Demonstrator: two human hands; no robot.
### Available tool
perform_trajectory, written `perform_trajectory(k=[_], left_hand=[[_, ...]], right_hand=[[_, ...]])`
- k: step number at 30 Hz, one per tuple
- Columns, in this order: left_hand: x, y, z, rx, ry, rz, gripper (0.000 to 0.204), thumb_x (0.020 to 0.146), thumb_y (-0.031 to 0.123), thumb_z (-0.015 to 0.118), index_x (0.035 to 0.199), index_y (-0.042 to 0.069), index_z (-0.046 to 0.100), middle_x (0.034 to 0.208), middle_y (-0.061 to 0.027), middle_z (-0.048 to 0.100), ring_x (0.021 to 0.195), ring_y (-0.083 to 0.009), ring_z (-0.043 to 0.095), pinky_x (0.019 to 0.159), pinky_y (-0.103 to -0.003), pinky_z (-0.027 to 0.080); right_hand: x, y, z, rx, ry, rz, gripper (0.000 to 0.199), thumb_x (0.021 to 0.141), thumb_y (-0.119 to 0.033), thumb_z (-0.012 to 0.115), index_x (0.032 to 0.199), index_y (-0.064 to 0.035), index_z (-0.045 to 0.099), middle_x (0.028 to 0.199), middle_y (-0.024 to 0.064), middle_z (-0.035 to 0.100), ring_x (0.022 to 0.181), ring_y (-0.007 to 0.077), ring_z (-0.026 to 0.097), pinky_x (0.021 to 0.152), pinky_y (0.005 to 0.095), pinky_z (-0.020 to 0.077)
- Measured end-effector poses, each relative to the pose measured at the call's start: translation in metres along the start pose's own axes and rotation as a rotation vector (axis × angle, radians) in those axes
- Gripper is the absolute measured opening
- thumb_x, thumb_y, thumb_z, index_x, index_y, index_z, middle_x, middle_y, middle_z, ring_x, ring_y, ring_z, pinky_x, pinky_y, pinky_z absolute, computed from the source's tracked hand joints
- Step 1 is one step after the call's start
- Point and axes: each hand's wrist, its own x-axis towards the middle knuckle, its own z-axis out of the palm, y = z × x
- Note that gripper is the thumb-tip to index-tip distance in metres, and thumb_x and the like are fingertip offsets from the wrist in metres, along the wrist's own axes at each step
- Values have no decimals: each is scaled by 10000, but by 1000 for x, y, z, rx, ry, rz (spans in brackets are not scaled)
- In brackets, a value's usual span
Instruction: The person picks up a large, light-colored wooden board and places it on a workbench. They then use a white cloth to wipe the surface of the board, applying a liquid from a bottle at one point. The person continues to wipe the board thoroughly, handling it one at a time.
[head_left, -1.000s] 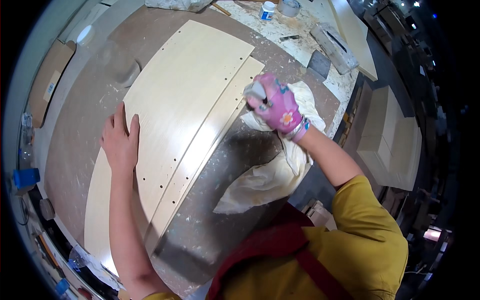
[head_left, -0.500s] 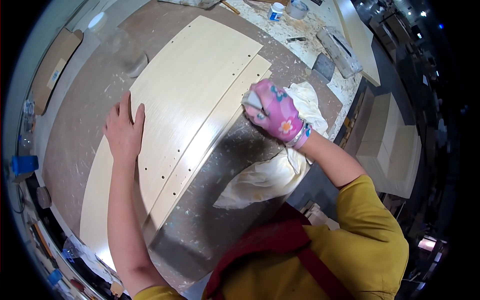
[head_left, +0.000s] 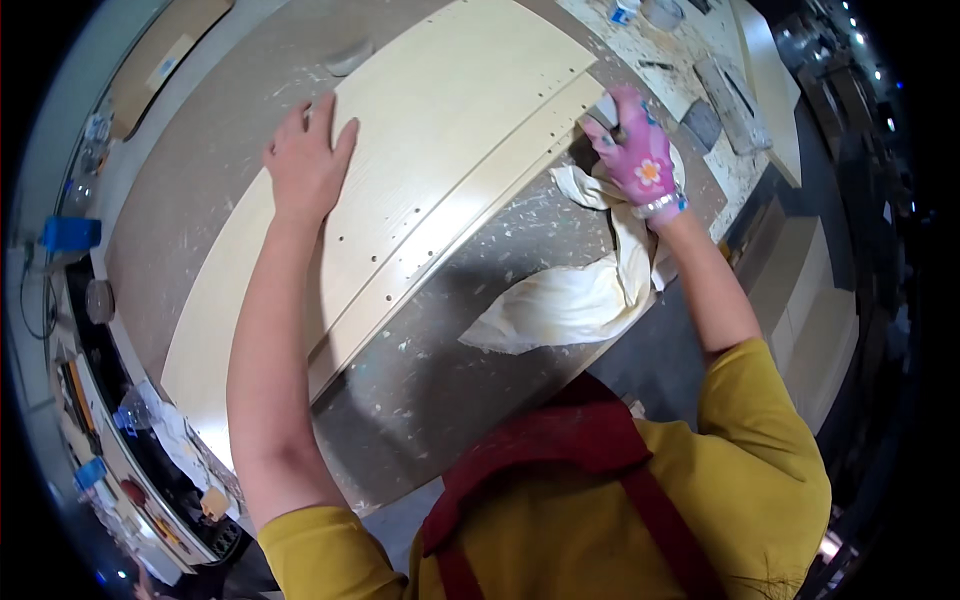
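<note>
My left hand (head_left: 308,165) is bare and lies with fingers apart on the left edge of a pale wooden panel (head_left: 440,110). The panel has curved ends and small dark holes drilled along it. A narrower pale strip or second board (head_left: 490,185) shows along its right side. My right hand (head_left: 637,150), in a pink flowered glove, grips a small grey-white block (head_left: 604,110), perhaps a sanding block, at the far right corner of the boards. The fingers partly cover that block. Beneath and beside the right wrist, a crumpled cream cloth (head_left: 570,305) lies on the worktable.
The brown worktable (head_left: 420,440) is speckled with paint. On a stained surface at the far right sit a dark grey block (head_left: 702,124), a long whitish tool (head_left: 735,105) and a small jar (head_left: 624,12). Cardboard (head_left: 165,65) and a blue box (head_left: 72,234) stand at left.
My right hand has moved with the block along the boards' right edge to the far corner. The left hand keeps its place on the panel. The whole view has shifted.
</note>
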Motion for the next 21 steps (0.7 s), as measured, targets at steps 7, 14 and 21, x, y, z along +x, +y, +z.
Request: perform_trajectory(k=[7, 14, 21], left_hand=[[-100, -120, -69, -48, -57, -186, 495, 939, 391, 537, 1368, 150, 484, 1426, -177, 431, 1301, -372, 427, 1063, -499, 334], [-232, -220, -114, 140, -120, -307, 450, 992, 333, 457, 1393, 130, 464, 1373, -167, 478, 1256, -348, 469, 1036, -462, 357], [-239, -226, -104, 121, -61, -320, 452, 992, 350, 452, 1399, 155, 468, 1365, -146, 491, 1264, -322, 459, 1040, -472, 329]], right_hand=[[-39, -59, 3, 427, -176, 6, 467, 851, -368, 687, 1145, -57, 501, 917, 191, 638, 828, 374, 656, 718, 418, 522], [-98, -124, 44, 380, -207, -253, 396, 814, -264, 699, 1101, -41, 543, 1005, 164, 582, 814, 350, 610, 718, 436, 502], [-86, -139, 36, 91, -99, -240, 376, 819, -241, 667, 1106, -35, 536, 1008, 179, 557, 825, 367, 603, 727, 451, 495]])
